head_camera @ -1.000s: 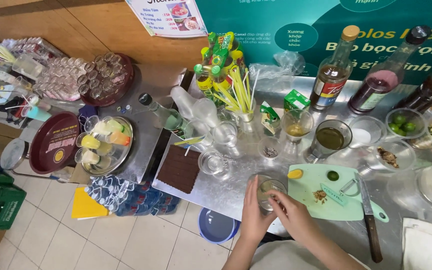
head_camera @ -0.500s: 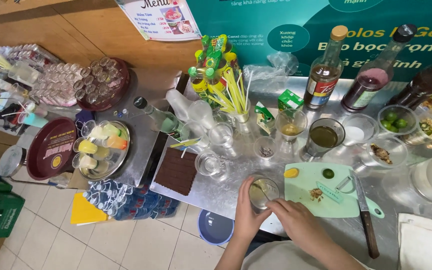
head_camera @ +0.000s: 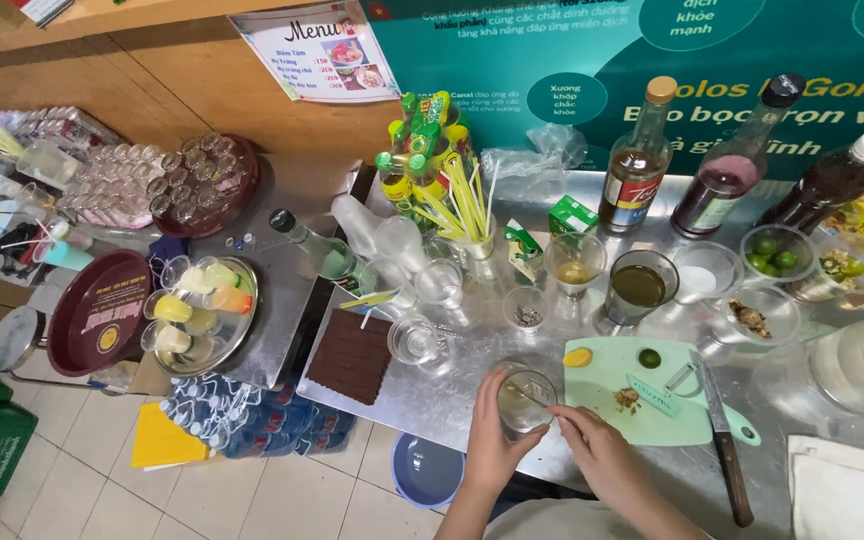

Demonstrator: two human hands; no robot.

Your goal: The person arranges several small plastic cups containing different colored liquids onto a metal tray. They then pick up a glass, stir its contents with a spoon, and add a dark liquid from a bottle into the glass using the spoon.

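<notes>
While my left hand (head_camera: pixel 492 440) wraps its fingers closed around the clear glass (head_camera: pixel 526 400) at the near edge of the steel counter (head_camera: pixel 422 400), just left of the green cutting board (head_camera: pixel 652 395), I judge the stirring step to be in hand. My right hand (head_camera: pixel 592 450) is pinched shut on a thin stirrer (head_camera: pixel 530 393) that slants into the glass, wrist low and angled in from the right. Any next move calls for a firm hold on the glass, so near the counter's edge.
</notes>
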